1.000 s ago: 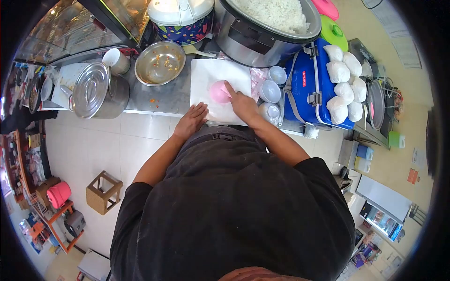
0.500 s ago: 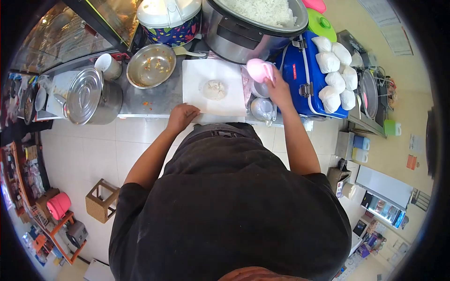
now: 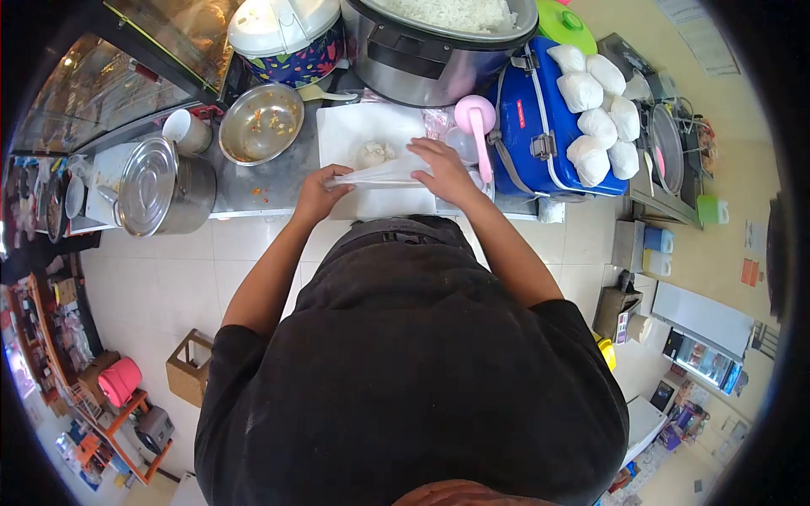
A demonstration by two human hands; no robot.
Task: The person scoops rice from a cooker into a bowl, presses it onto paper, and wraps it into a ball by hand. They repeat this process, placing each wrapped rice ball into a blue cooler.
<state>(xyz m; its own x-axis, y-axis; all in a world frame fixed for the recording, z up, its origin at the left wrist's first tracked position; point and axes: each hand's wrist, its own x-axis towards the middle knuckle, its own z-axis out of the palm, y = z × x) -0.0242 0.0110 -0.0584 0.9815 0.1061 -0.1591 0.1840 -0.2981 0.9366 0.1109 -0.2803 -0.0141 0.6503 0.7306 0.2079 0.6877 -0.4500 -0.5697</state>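
A small mound of white rice [image 3: 375, 153] lies on a sheet of white wrapping paper [image 3: 342, 126] on the counter. The near edge of the sheet is lifted and folded up toward the rice. My left hand [image 3: 323, 194] pinches this edge at its left end. At the right end, my right hand [image 3: 445, 171] is on the same raised edge, its thumb and fingers closing around the paper. Just right of that hand, a pink ladle [image 3: 477, 118] rests over clear plastic bowls, its handle pointing toward me.
Behind the paper stands a large cooker [image 3: 413, 63] full of rice. A blue cool box [image 3: 527, 126] with several white wrapped bundles [image 3: 597, 126] is on the right. To the left are a steel bowl [image 3: 263, 126], a lidded pot [image 3: 164, 190] and a patterned rice container [image 3: 291, 63].
My right hand has let go of the pink ladle and moved left to the paper. The paper's near edge has come up off the counter, with both hands at it.
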